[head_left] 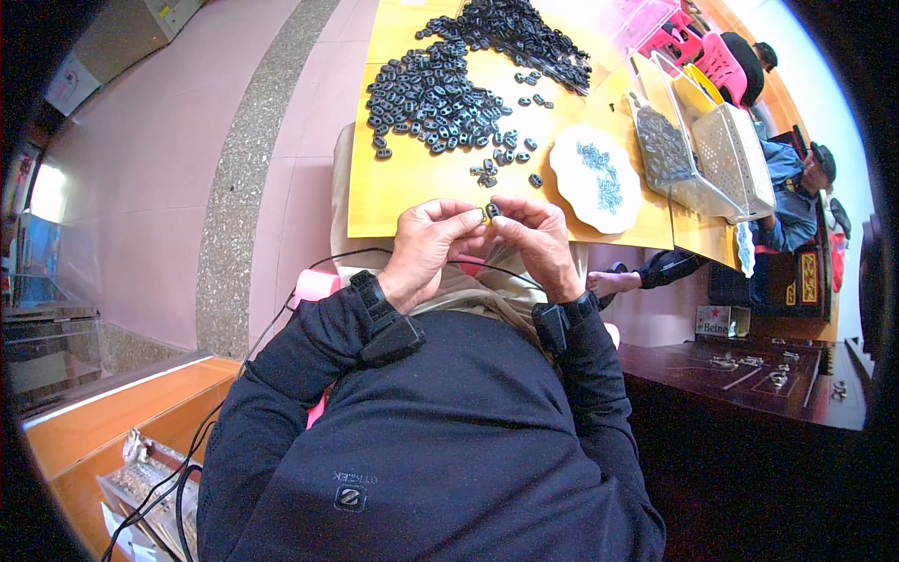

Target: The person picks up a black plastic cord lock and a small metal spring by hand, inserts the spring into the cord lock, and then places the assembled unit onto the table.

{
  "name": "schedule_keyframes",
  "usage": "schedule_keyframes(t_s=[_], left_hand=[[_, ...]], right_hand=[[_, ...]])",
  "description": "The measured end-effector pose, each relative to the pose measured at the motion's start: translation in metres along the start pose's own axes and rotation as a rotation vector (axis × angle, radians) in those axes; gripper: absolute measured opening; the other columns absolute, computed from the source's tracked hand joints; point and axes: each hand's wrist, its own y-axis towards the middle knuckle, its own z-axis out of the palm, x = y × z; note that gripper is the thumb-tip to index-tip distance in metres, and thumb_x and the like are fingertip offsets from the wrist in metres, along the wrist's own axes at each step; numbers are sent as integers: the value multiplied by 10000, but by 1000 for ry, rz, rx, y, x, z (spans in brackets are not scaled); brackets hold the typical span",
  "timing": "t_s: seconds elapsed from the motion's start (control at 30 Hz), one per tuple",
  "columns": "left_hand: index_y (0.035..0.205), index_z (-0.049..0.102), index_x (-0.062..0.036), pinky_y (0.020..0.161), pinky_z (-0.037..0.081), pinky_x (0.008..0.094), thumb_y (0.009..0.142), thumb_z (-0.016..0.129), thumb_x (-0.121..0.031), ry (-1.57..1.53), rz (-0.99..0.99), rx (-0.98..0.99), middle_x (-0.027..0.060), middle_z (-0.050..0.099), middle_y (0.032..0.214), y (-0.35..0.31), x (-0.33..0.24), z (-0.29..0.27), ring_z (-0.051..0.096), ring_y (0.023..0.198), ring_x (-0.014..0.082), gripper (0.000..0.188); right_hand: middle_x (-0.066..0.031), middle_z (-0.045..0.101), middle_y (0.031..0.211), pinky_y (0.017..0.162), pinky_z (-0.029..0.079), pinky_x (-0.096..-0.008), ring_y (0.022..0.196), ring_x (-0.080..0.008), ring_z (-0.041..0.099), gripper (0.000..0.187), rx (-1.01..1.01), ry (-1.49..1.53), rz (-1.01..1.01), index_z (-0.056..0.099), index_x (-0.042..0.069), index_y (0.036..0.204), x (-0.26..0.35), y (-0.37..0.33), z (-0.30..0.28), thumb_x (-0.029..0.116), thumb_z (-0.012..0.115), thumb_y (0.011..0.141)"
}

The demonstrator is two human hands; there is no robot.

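Observation:
Both hands meet at the near edge of the yellow table [375,211]. My right hand [540,251] pinches a small black oval plastic piece [493,211] with holes in it, between thumb and forefinger. Against its left side, the thumb and forefinger of my left hand [421,251] are closed on something too small to make out. Just beyond my fingers lie a few loose black pieces [485,172]. To their right, a white scalloped tray [611,223] bears many small silvery parts [599,178].
A big heap of black two-holed pieces [435,98] covers the table's far left, with a darker heap [524,37] behind it. On the right stand a clear bin [698,192] of dark parts and a white perforated basket [735,155]. Another person [791,192] sits beyond them.

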Motion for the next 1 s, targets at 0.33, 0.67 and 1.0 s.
schedule_keyframes(t_s=[0.33,0.67,1.0], left_hand=[[1019,619,12,731,576,259,898,652,-92,1,-2,10,88,670,924,0,0,0,664,787,149,163],[1026,614,19,727,577,252,898,652,-84,-26,-9,21,84,665,926,-2,-1,2,659,786,151,169],[987,619,19,688,584,244,895,648,-59,-45,-1,5,94,678,887,-1,0,2,685,756,153,124]], right_hand=[[-90,699,947,731,528,-231,802,-111,652,276,19,-2,-8,636,-41,1133,1,0,3,41,670,872],[-83,698,938,720,519,-227,789,-101,640,284,-3,4,8,641,-37,1133,2,-1,7,55,681,867],[-79,699,926,697,517,-213,765,-93,636,269,14,18,3,646,-40,1122,3,-1,6,56,675,872]])
